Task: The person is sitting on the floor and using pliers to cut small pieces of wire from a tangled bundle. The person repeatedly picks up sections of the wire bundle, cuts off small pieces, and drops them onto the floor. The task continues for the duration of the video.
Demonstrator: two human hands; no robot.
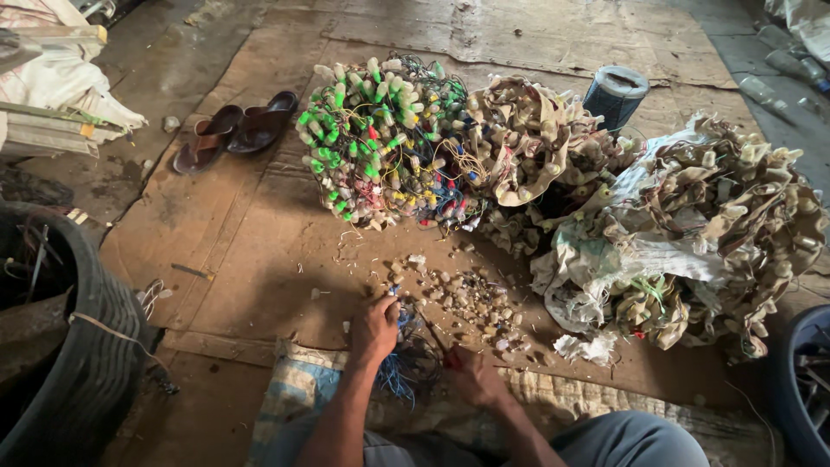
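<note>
Two hands work low in the view, with everything else fanned out ahead of them on the floor. Far to the left of the left hand stands one black tyre, out of reach and plainly set aside. Up and to the left of that hand lies one pair of brown sandals, two in all, slipped off at the edge of the cardboard sheet that covers the floor, probably to keep the work off the dirt. The left hand's grip is closed around a bundle of blue wires, which hangs down from the fist toward the lap, held taut for the other hand. Just beyond both hands sits one scatter of small cut pieces, too many to count, seemingly dropped where they fall. Further ahead rest three big tangled heaps: one green and multicoloured heap, then one beige heap, then one beige heap on a white sack to the right. The right hand grips a red-handled tool, close beside the wires.
</note>
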